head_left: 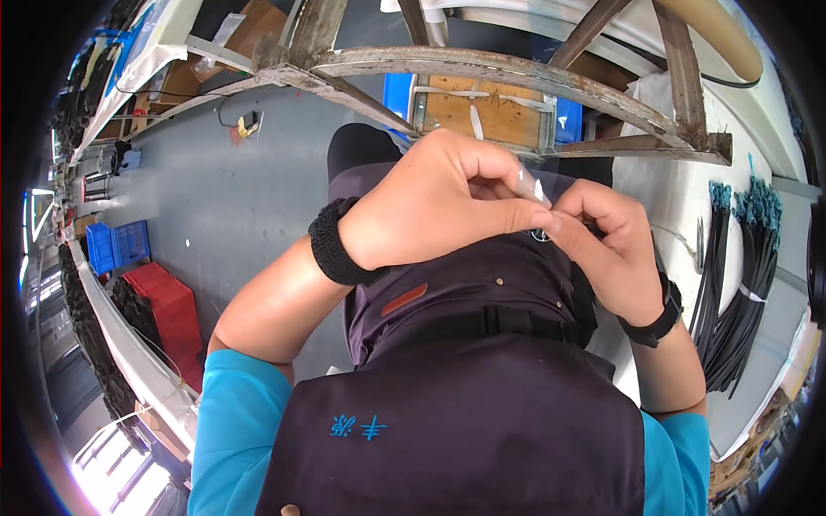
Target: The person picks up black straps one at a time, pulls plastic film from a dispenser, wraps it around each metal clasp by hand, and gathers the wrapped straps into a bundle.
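Both hands meet in front of my lap, above the dark apron (465, 413). My left hand (439, 202) is closed in a pinch, thumb against fingers, with a small clear plastic piece (532, 186) between them. Close against it, my right hand (602, 236) pinches at the same spot, its thumb tip touching my left thumb tip. A small round shiny item (540, 235) shows just under the fingertips; what it is attached to is hidden. Both wrists wear black bands.
A worn frame (482, 64) spans the space ahead, with a wooden board (486, 107) beyond it. Bundles of black strips (744, 284) lie on the white surface at right. Red crates (163, 301) and blue crates (116, 245) stand at left on the grey floor (249, 189).
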Demonstrator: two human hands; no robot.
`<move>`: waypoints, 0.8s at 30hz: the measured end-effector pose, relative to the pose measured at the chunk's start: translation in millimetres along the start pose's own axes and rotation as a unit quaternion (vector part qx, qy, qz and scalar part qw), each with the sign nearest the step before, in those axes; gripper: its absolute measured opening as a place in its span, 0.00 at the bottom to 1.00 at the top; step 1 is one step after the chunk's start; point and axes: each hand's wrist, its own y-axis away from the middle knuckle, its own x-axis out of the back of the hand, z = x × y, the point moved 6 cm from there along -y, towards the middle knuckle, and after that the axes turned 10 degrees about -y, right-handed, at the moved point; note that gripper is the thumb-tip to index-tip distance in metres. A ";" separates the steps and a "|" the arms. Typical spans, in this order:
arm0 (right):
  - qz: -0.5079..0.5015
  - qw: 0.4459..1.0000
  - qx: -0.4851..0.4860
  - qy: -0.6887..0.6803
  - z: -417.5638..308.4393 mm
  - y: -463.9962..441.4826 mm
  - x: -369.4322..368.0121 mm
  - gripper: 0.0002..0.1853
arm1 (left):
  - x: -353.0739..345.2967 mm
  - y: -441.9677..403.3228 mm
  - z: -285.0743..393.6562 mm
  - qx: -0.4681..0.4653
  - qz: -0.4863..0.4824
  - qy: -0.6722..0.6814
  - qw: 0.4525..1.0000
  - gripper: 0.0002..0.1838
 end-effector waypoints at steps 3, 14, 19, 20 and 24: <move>-0.007 0.999 -0.049 0.000 9.1 -0.7 0.0 0.08 | -1.4 2.9 -13.2 0.018 0.025 0.004 1.000 0.05; 0.031 0.908 0.261 0.326 -22.3 24.6 -11.7 0.19 | -0.9 -1.7 -15.1 0.029 0.009 0.094 0.995 0.07; -0.011 0.933 0.231 0.275 -29.4 12.2 -6.8 0.10 | 2.7 -1.9 -3.6 0.003 0.022 0.036 0.999 0.09; -0.010 0.933 0.231 0.276 -30.0 9.8 -5.1 0.10 | 3.0 -1.5 -2.5 -0.013 0.032 0.017 0.999 0.08; -0.029 0.959 0.123 0.255 -22.8 0.2 0.3 0.08 | 1.6 2.4 -5.1 -0.026 0.059 -0.003 0.998 0.06</move>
